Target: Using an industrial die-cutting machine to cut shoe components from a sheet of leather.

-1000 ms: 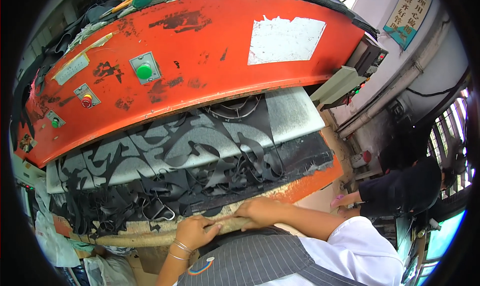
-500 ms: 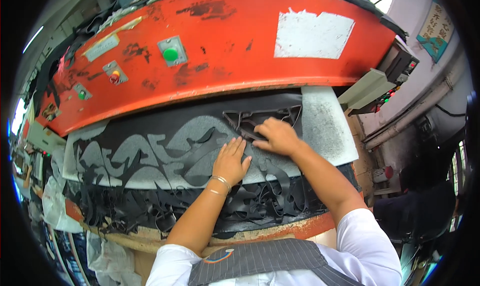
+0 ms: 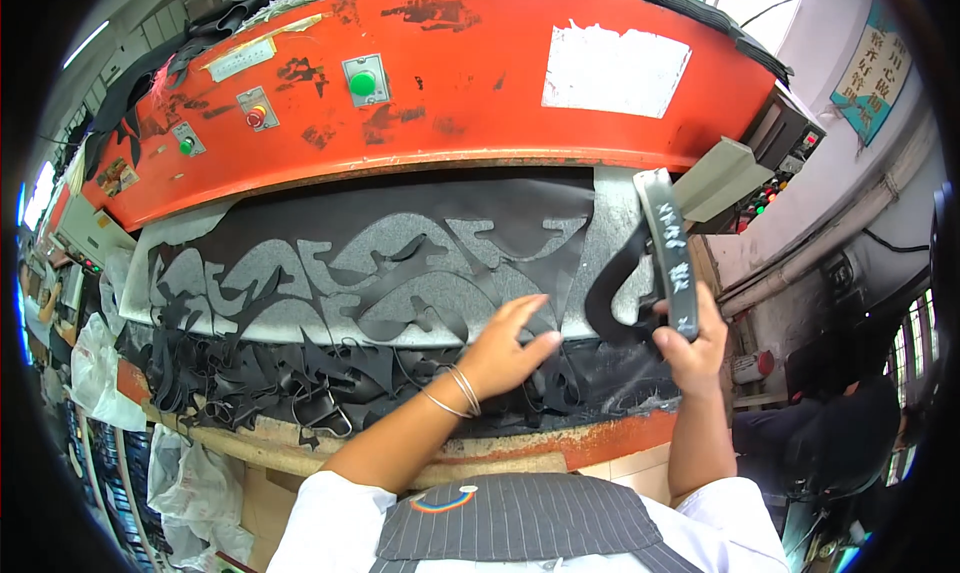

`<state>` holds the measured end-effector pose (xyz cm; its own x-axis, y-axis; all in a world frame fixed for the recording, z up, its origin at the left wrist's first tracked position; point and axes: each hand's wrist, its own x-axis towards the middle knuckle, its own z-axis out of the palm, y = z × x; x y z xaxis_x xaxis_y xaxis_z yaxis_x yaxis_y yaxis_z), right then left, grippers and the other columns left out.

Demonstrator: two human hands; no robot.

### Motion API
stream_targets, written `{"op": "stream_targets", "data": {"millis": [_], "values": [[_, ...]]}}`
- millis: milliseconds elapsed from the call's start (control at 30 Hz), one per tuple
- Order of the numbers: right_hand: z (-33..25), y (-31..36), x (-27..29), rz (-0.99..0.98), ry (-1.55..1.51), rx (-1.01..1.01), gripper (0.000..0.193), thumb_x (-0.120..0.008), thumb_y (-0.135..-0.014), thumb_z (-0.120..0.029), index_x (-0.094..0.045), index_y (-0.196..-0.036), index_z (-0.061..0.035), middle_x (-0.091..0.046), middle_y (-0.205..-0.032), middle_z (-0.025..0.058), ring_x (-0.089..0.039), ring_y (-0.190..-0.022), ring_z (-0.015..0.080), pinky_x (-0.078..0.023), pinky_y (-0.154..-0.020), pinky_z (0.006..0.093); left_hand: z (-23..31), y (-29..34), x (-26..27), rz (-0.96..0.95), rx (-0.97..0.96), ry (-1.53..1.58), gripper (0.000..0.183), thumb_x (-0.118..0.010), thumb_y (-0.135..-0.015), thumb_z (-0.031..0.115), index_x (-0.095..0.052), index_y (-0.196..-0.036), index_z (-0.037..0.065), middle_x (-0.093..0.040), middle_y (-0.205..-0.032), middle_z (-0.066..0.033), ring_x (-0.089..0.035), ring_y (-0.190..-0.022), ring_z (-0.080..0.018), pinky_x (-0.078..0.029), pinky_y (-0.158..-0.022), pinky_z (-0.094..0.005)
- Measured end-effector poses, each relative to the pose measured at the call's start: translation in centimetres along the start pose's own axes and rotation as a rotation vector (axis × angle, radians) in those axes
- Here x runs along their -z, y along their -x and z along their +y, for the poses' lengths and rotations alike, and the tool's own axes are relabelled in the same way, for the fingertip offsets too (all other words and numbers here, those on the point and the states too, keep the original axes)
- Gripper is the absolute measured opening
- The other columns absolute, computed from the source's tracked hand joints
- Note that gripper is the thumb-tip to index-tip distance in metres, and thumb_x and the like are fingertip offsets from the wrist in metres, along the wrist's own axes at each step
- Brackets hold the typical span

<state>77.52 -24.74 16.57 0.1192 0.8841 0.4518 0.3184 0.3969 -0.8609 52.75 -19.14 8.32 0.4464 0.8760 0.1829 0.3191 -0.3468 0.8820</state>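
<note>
My right hand [image 3: 697, 341] grips a cutting die [image 3: 672, 253] by its lower end, holding it on edge above the right side of the white cutting board [image 3: 618, 208]. A curved black piece of material [image 3: 608, 291] shows along the die's left side; whether it is held in the die, I cannot tell. My left hand [image 3: 508, 351] is open, thumb apart from the fingers, over the front edge of the black sheet [image 3: 400, 198]. Several curved cutouts in that sheet show the grey board beneath, and a loose dark strip [image 3: 405, 253] lies across one of them.
Behind the board rises a red press beam [image 3: 450, 83] with a green button [image 3: 363, 83] and a red knob [image 3: 256, 117]. Tangled black offcuts [image 3: 300, 373] hang along the front. A control box [image 3: 775, 148] stands at right, plastic bags [image 3: 195, 483] at lower left.
My right hand has lifted the die off the sheet and carried it right, turning it on edge. A cutout shows where it lay. My left hand has shifted right and nearer, its fingers spreading.
</note>
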Motion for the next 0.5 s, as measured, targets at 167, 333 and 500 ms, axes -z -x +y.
{"op": "stream_targets", "data": {"millis": [167,333,500], "values": [[-0.6,5.3,-4.0,-0.069,-0.211,-0.004,0.040,-0.078,-0.073,-0.031,-0.065,-0.090,0.0027,-0.061,-0.096,0.0091,-0.056,-0.087,0.0165,-0.043,-0.078,0.0275,5.1,3.9,-1.9,0.147,-0.031,0.349,0.051,-0.068,-0.087,0.035,-0.053,-0.119,-0.002,-0.060,-0.108,-0.0164,-0.060,-0.098,-0.0248,-0.047,-0.089,-0.0351],[-1.7,9.8,-1.6,-0.065,-0.246,-0.156,0.043,-0.072,-0.075,-0.035,-0.063,-0.092,0.0045,-0.061,-0.089,0.0083,-0.057,-0.076,0.0168,-0.046,-0.070,0.0295,6.4,9.0,-0.2,0.031,0.224,1.161,0.031,-0.051,-0.100,0.034,-0.052,-0.087,0.006,-0.057,-0.064,-0.0032,-0.055,-0.057,-0.0146,-0.050,-0.069,-0.0349],[-1.7,11.2,1.0,0.002,-0.175,-0.069,0.050,-0.078,-0.074,-0.039,-0.060,-0.090,0.0041,-0.059,-0.090,0.0133,-0.057,-0.085,0.0221,-0.046,-0.071,0.0346,1.5,20.0,11.8,0.625,0.192,1.510,0.034,-0.055,-0.097,0.039,-0.051,-0.079,0.010,-0.035,-0.052,0.0052,-0.034,-0.044,-0.0090,-0.032,-0.044,-0.0281]]}}
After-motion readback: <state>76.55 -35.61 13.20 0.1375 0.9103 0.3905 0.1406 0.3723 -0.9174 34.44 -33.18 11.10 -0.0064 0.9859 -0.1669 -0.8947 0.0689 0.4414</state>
